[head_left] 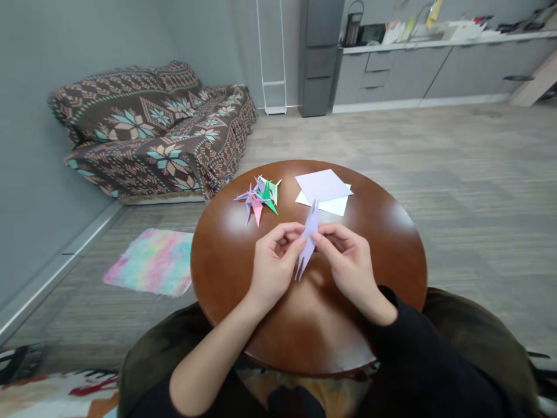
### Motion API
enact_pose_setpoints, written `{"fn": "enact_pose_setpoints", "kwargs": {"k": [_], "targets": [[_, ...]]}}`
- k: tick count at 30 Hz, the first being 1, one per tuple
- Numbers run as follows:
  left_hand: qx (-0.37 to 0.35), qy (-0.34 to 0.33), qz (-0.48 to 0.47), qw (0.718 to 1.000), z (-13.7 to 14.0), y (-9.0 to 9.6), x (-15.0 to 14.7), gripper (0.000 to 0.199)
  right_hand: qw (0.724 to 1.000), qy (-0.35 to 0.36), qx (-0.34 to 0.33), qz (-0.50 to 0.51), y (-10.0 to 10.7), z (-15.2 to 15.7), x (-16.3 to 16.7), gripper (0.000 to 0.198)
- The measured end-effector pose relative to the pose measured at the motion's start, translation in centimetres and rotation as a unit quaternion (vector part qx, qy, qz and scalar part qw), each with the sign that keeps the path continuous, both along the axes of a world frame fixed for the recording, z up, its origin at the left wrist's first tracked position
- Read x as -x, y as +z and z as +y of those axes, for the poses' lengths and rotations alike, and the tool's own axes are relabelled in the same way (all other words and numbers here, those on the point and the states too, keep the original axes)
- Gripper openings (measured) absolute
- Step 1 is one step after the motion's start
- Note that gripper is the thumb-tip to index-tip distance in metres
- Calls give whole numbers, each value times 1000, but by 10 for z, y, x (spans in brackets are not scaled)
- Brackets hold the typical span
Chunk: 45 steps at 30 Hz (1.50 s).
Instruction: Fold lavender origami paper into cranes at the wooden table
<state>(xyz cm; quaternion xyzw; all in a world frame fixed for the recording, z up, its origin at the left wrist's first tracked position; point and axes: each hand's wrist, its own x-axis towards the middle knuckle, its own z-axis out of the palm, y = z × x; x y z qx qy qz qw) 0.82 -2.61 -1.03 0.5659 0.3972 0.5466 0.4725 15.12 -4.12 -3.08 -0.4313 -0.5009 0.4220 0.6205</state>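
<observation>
Between both hands, above the near half of a round brown table [226, 273], is a folded piece of lilac origami paper [310, 230], long and narrow with split points at both ends. My left hand [278, 255] pinches its left edge between thumb and fingers. From the other side my right hand [348, 255] grips the right edge, thumb on the near face. Beyond my left hand lies a small pile of folded paper cranes [260, 197] in lilac, pink, green and pale green. Flat lilac and pale sheets of paper [324, 184] overlap past the held piece.
A patterned, cloth-covered sofa [161, 128] stands at the far left, with a fluffy pastel rug [152, 261] on the floor nearer. A grey fridge [319, 58] and kitchen cabinets [395, 75] line the back wall. My knees flank the table's near side.
</observation>
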Motion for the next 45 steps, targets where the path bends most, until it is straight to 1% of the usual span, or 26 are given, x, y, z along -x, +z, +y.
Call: {"fn": "enact_pose_setpoints", "kwargs": {"k": [5,8,12,17,21,25,27,30,32,34,36,41,45], "targets": [[24,-11,8,1000,1,-2,0,27,1000,-4,9,-4,3,4,-5,13],[36,-28,28,999,4,-5,2,24,1000,-14,14,-21,4,6,-8,14],[40,-27,34,998,7,-6,3,25,999,-11,46,-19,3,11,-11,19],[32,-24,19,999,7,-7,3,18,998,-1,46,37,2,16,-14,31],[29,-34,23,999,7,-7,4,13,998,28,57,11,1,16,-13,25],[40,-44,41,997,8,-7,4,11,997,46,62,9,-1,15,-11,25],[44,-41,32,998,7,-8,3,15,996,42,63,41,0,15,-11,32],[51,-32,2,998,6,-7,1,34,995,33,64,71,2,16,-12,42],[68,-48,-1,997,7,-8,1,38,997,31,58,51,5,16,-13,40],[84,-74,12,994,8,-8,2,31,998,34,47,18,7,14,-15,39],[83,-86,21,993,10,-9,4,25,998,45,34,-15,9,13,-18,37],[63,-71,12,995,10,-10,6,19,993,83,17,-84,11,13,-24,27],[48,-54,9,997,10,-10,5,16,993,65,5,-98,10,12,-21,23]]}}
